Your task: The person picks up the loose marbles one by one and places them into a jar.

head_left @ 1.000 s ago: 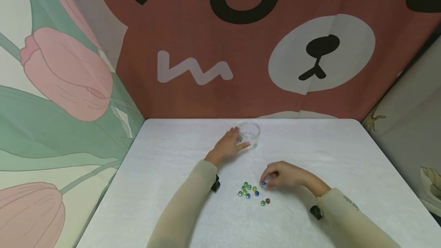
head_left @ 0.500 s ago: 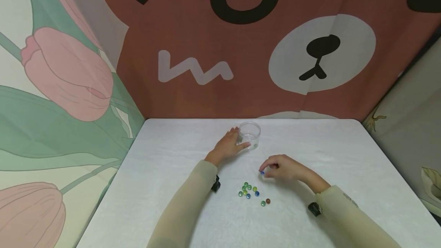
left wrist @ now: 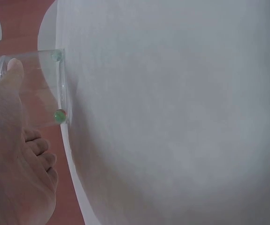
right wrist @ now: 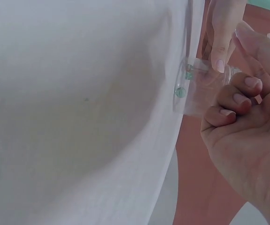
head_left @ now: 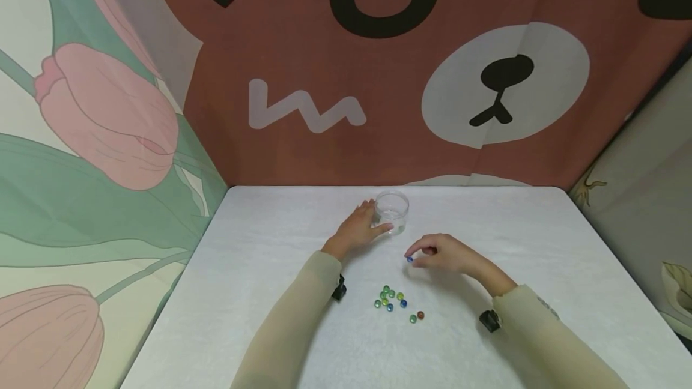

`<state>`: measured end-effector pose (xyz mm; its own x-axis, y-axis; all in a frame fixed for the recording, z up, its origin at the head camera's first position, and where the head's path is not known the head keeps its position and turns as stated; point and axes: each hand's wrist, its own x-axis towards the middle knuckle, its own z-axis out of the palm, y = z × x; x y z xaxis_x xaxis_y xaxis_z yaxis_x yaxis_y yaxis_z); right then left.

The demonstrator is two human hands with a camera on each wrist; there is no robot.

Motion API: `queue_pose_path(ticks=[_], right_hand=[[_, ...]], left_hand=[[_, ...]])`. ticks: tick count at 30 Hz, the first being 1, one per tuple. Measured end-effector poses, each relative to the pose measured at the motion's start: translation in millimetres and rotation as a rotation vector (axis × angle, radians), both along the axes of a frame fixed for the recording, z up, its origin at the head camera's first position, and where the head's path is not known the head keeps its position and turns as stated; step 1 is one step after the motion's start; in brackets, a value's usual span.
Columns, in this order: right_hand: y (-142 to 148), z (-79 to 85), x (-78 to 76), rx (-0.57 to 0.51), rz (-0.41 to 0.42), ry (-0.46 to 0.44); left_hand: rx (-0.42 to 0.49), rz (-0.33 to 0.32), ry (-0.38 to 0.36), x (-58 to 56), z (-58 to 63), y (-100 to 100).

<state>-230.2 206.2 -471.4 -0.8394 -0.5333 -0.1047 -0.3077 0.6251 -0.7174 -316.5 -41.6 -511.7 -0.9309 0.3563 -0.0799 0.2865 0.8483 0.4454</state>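
Note:
My left hand [head_left: 357, 230] holds the side of a clear plastic jar [head_left: 393, 209], thumb across the near side and fingers around the far left. The jar stands upright near the table's back edge, its top uncovered. Two green marbles, one [left wrist: 60, 116] lower and another [left wrist: 56, 56] above it in the left wrist view, lie at its bottom. My right hand [head_left: 446, 254] pinches a blue glass marble [head_left: 409, 259] between thumb and index finger, above the table and nearer to me than the jar. In the right wrist view the other fingers are curled.
Several green, yellow and blue marbles [head_left: 391, 294] lie loosely grouped on the white table [head_left: 270, 293]. A brown marble [head_left: 420, 315] and a green marble [head_left: 413, 319] sit just right of them. A bear-print cloth [head_left: 303, 155] hangs behind the table's back edge.
My right hand has lifted the blue marble from the table and carried it away from me towards the jar. The left hand and the jar have stayed in place.

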Motion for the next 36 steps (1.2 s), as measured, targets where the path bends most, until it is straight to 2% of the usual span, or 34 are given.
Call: queue_pose_path(ticks=[6,14,18,28,36], right_hand=[[-1.8,2.6,-3.3,-0.015,-0.080,-0.018],[-7.2,6.0,-13.8,-0.108,-0.198,-0.049],[-10.7,8.5,-18.3,-0.121,-0.250,-0.063],[-21.5,18.1,-28.9,-0.148,-0.302,-0.026],[-29.8,19.6,-39.3,-0.177,-0.363,-0.017]], left_hand=[[-0.003,-0.003,0.006,0.6,1.0,0.3],[-0.003,-0.004,0.011,1.3,2.1,0.6],[0.007,-0.007,0.006,1.4,2.3,0.5],[-0.012,-0.027,0.017,-0.6,1.0,-1.0],[-0.020,-0.038,0.021,-2.2,-0.5,-1.7]])
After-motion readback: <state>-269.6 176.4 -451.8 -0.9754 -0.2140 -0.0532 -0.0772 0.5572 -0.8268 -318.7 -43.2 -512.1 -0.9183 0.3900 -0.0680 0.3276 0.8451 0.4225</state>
